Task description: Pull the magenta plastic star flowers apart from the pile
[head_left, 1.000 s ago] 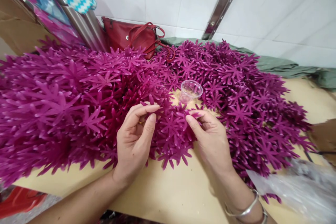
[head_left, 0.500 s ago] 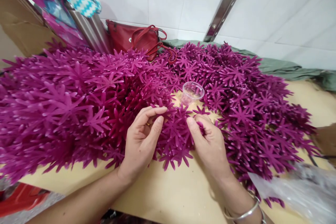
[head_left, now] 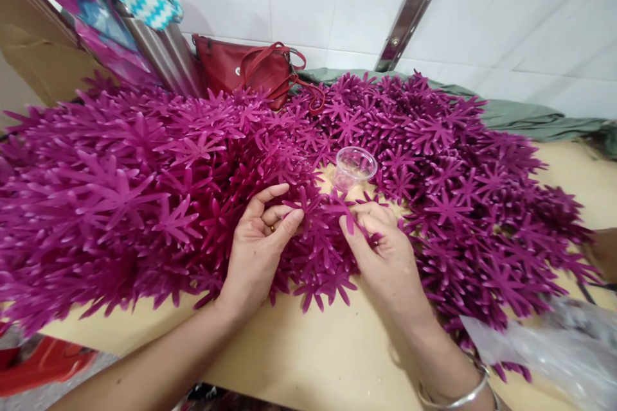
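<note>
My left hand (head_left: pixel 258 250) has its thumb closed against a finger on the tip of a magenta artificial leaf piece (head_left: pixel 308 204), star-shaped with long rounded lobes. Its index finger is raised above the pinch. To the right, my right hand (head_left: pixel 388 257) pinches another magenta piece (head_left: pixel 348 210) between thumb and index finger, and part of it is hidden by the fingers. Several like pieces (head_left: pixel 325 241) lie just below and between the hands. Behind them stands a small clear plastic cup (head_left: pixel 355 167).
Heaps of magenta pieces spread left (head_left: pixel 120 205) and right (head_left: pixel 448 205) over the tan tabletop (head_left: pixel 299 359). At the back are a red handbag (head_left: pixel 222 67) and a metal cylinder (head_left: pixel 164 54) under a patterned cloth. A clear plastic bag (head_left: pixel 544 353) lies at front right.
My left thumb has closed onto a leaf piece and the index finger has lifted. A magenta piece now shows at my right fingertips. The view has shifted slightly.
</note>
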{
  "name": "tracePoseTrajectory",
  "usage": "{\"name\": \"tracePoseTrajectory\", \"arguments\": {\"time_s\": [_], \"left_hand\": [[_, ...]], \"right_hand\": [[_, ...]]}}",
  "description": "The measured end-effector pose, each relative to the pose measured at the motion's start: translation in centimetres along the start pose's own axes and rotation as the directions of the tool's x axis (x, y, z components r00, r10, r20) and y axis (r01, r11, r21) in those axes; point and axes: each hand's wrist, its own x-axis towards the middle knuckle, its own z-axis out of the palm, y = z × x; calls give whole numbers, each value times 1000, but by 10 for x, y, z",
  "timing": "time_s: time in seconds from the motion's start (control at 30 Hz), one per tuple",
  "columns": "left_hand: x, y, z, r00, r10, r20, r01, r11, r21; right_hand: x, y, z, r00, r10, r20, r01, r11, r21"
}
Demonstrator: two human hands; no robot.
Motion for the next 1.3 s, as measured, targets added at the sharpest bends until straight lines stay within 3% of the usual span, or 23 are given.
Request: {"name": "tracePoseTrajectory", "arguments": {"time_s": [0.07,0.27,0.47,0.57,0.73,0.93,1.0,1.13,1.2,1.3], "left_hand": [[-1,1,0,1000,-25,-2,25,999,-25],[-1,2,0,1000,-25,-5,25,998,-50],[-5,3,2,999,-19,48,18,1000,19],[-6,1,2,991,-64,116,64,998,3],[-5,-3,1,974,-113,199,122,992,-36],[1,-4,-1,997,-76,32,78,994,-71],[3,-4,-2,998,-61,-5,60,995,-73],[3,-4,-1,999,-48,3,49,996,-70],[1,-3,1,997,-59,48,62,996,-58],[-3,-2,3,990,-81,119,86,996,-39]], "right_hand": [[-1,3,1,1000,-11,-9,10,998,-59],[-4,1,0,969,-163,-185,129,975,-180],[-8,-13,2,955,-283,-92,275,957,-90],[-8,-12,6,981,-181,-74,179,983,-32],[-6,-5,6,996,42,-74,-23,970,241],[-3,5,2,946,282,-162,-211,911,353],[-2,6,1,963,224,-150,-182,951,250],[-1,1,2,977,-125,-175,109,990,-93],[-3,-5,2,960,-232,-158,211,967,-140],[-7,-13,2,952,-290,-101,278,953,-123]]}}
